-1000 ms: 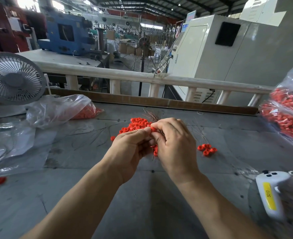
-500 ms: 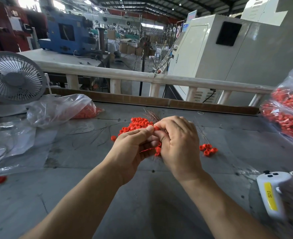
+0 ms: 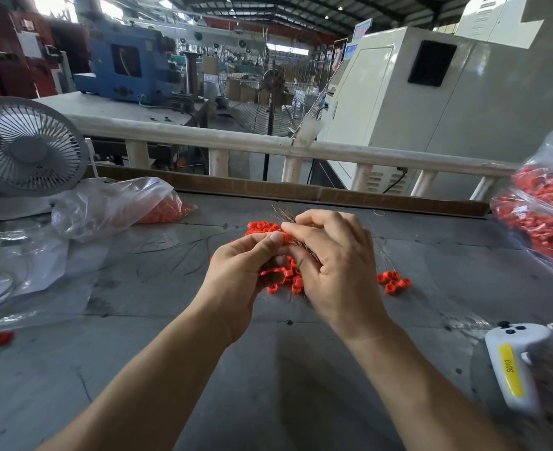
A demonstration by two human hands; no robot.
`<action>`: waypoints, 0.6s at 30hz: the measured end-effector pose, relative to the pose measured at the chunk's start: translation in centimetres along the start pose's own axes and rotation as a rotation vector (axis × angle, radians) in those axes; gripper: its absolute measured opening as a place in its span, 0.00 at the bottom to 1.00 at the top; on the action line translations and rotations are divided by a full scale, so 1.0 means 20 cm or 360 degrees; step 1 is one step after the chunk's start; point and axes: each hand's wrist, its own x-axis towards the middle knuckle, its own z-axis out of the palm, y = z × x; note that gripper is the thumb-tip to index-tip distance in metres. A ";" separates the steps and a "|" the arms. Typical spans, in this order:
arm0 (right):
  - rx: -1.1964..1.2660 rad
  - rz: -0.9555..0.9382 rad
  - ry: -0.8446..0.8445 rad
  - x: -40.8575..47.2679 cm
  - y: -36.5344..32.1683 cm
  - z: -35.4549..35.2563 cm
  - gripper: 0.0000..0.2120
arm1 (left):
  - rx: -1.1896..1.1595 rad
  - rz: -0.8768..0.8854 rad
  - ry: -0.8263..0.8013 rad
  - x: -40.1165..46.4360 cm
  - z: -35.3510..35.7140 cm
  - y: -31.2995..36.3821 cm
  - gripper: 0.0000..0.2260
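Observation:
A heap of small red plastic rings [image 3: 263,226] lies on the grey table [image 3: 268,369], partly hidden behind my hands. My right hand [image 3: 330,265] grips a bundle of thin brown wires [image 3: 283,213] whose tips stick up past its fingers. My left hand [image 3: 241,275] meets it fingertip to fingertip and pinches a red ring at the wires. More red rings [image 3: 290,281] show between and under both hands. A small cluster of red rings [image 3: 394,283] lies to the right of my right hand.
A grey desk fan [image 3: 24,148] stands at the left. A clear bag with red rings [image 3: 119,206] lies beside it. A full bag of red parts [image 3: 545,216] hangs at the right edge. A white controller [image 3: 512,362] lies at the lower right. One red ring [image 3: 2,338] sits at the far left.
Both hands stay together over the heap. The fingers have shifted slightly as they work a ring on the wires, and the right hand's fingers have lifted a little.

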 end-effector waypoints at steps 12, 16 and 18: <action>0.1469 0.1128 -0.0574 -0.02 -0.09 0.00 0.34 | 0.0438 0.0507 -0.0080 -0.05 0.08 -0.02 0.05; 0.1564 0.1119 -0.0415 -0.02 -0.10 0.00 0.25 | 0.0406 0.0474 -0.0154 -0.05 0.08 -0.03 0.04; 0.1600 0.1030 -0.0357 -0.03 -0.10 0.00 0.21 | 0.0431 0.0452 -0.0157 -0.04 0.07 -0.03 0.06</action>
